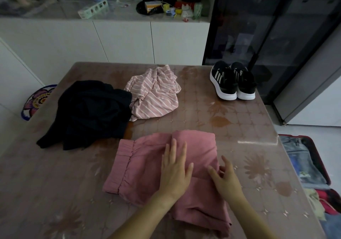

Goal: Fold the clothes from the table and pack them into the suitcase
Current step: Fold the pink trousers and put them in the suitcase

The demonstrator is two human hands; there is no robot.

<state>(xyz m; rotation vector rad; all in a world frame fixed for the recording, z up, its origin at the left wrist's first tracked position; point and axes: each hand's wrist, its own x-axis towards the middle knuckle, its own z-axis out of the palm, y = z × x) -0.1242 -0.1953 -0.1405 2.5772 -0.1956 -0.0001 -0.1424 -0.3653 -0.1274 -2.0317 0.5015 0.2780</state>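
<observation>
Both hands work the pink shorts [147,168] near the table's [239,128] front edge. Left hand [175,166] lies flat, fingers straight, pressing the middle. Right hand [225,178] spreads its fingers at the folded right edge; pinching or merely touching, I cannot tell. Shorts run left-right, waistband left. Suitcase [323,165] lies open rightward, nearer the right hand. No writing is legible.

Left hand [175,168], right hand [226,180] on pink garment [144,165]
</observation>
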